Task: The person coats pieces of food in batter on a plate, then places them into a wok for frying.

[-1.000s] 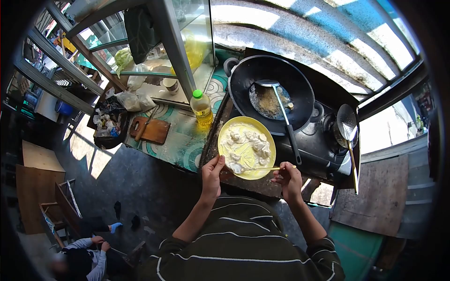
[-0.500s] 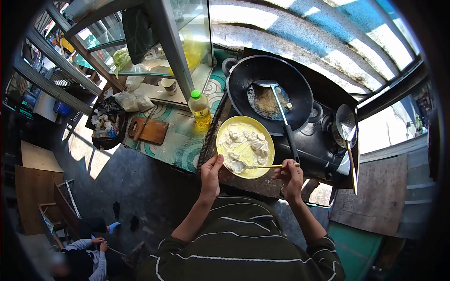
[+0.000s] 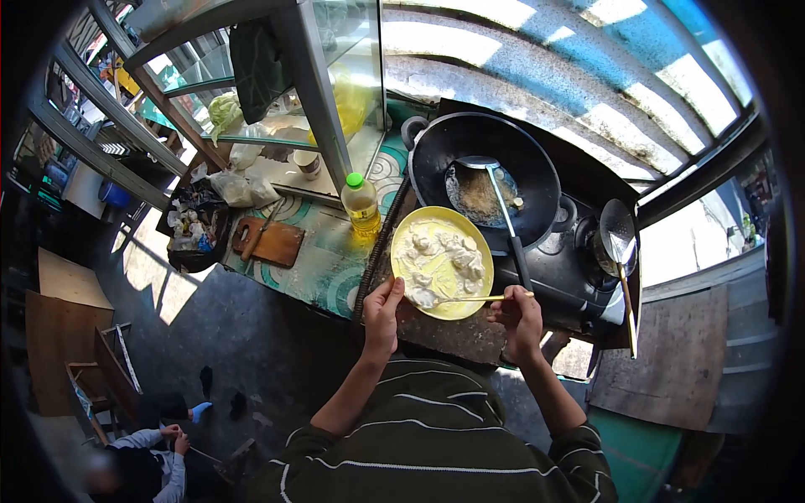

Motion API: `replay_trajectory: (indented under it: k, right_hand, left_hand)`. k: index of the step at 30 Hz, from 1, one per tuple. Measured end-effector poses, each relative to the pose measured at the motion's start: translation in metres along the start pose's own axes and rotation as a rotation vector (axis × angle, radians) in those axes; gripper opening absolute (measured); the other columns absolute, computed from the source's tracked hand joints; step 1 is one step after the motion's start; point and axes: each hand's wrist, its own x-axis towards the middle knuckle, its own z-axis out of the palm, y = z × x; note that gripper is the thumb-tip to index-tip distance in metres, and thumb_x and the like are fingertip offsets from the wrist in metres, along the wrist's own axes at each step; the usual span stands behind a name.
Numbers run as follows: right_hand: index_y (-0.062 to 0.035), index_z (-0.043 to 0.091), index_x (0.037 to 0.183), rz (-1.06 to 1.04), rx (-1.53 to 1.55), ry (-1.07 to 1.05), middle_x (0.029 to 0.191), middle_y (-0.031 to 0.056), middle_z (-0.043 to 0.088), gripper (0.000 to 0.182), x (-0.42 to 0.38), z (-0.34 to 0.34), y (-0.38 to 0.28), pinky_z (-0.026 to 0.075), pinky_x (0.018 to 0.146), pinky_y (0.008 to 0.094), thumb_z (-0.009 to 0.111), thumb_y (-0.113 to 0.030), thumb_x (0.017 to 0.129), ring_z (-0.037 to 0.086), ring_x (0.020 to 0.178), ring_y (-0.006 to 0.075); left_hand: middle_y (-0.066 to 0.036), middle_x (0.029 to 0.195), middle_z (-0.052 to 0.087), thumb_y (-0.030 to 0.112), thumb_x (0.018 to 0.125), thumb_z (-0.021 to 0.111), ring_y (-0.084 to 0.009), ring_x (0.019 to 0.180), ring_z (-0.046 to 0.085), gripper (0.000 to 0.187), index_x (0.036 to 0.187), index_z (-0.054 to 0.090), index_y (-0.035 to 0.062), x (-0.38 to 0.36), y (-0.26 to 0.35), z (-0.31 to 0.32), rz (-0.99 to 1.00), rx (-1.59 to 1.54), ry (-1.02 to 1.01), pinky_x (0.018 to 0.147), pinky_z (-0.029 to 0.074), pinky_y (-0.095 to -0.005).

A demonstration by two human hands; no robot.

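Observation:
My left hand point(image 3: 382, 317) grips the lower left rim of a yellow plate point(image 3: 443, 309), thumb on top. White batter-coated pieces point(image 3: 461, 256) lie spread over the plate. In my right hand point(image 3: 517, 321) is the handle of a spoon point(image 3: 474, 298), pinched between the fingers, its bowl resting in the batter at the plate's lower side. Just beyond the plate stands a black wok point(image 3: 436, 159) with oil and a small piece in it. A spatula point(image 3: 501, 194) leans in the wok, its dark handle reaching toward my right hand.
An oil bottle point(image 3: 360, 205) with a green cap stands left of the wok. A knife lies on a cutting board point(image 3: 281, 244). At right, a strainer ladle point(image 3: 619, 226) rests on the stove point(image 3: 553, 268). A seated person point(image 3: 155, 461) is at lower left, near a glass cabinet point(image 3: 323, 92).
The view has shifted slightly. My hands, the plate and the spoon keep nearly the same positions relative to each other.

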Motion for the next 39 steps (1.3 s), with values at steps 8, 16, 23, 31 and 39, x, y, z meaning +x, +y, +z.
replay_trajectory:
  k: [8,16,23,31,39]
  right_hand:
    - [-0.0093,0.049,0.077,-0.172,-0.067,-0.02,0.063,0.0058,0.056,0.021,0.003,0.007,-0.003,0.049,0.054,0.0279,0.043,-0.028,0.085,0.056,0.059,0.0126]
    - [-0.0104,0.048,0.076,-0.059,0.172,0.013,0.066,0.002,0.052,0.018,0.028,0.004,-0.015,0.048,0.053,0.028,0.042,-0.026,0.085,0.053,0.061,0.0108]
    - [-0.0033,0.052,0.084,-0.667,-0.13,0.124,0.072,0.0031,0.053,0.021,0.097,0.026,-0.062,0.048,0.053,0.0267,0.038,-0.017,0.089,0.054,0.064,0.0104]
    - [-0.0082,0.058,0.081,-1.241,-1.31,-0.05,0.071,0.0046,0.058,0.007,0.155,0.034,-0.048,0.044,0.056,0.0317,0.053,-0.008,0.076,0.053,0.07,0.0223]
    - [-0.007,0.057,0.086,-1.258,-1.415,-0.128,0.073,0.0052,0.058,0.011,0.166,0.041,-0.047,0.044,0.057,0.0308,0.053,-0.008,0.076,0.052,0.071,0.0219]
  left_hand:
    - [-0.008,0.091,0.059,0.02,0.087,0.045,-0.0101,0.079,0.057,0.028,0.098,0.054,-0.0049,0.005,-0.006,-0.005,0.04,0.014,0.048,0.071,0.044,-0.0218]
    - [-0.007,0.09,0.059,0.019,0.087,0.045,-0.0078,0.078,0.054,0.028,0.099,0.054,-0.0053,0.007,-0.003,-0.011,0.052,-0.027,0.112,0.071,0.041,-0.0203]
    - [-0.005,0.085,0.059,0.021,0.087,0.045,-0.008,0.076,0.056,0.027,0.097,0.055,-0.0026,0.001,0.006,-0.026,-0.016,-0.052,0.167,0.064,0.047,-0.0212]
    - [-0.005,0.087,0.058,0.02,0.087,0.045,-0.0077,0.079,0.054,0.028,0.097,0.055,-0.0042,-0.004,0.001,-0.041,0.018,-0.017,0.181,0.069,0.044,-0.0208]
    - [-0.006,0.088,0.058,0.018,0.087,0.045,-0.0073,0.08,0.053,0.028,0.096,0.056,-0.0056,-0.008,0.002,-0.046,0.0,-0.032,0.219,0.072,0.041,-0.0205]
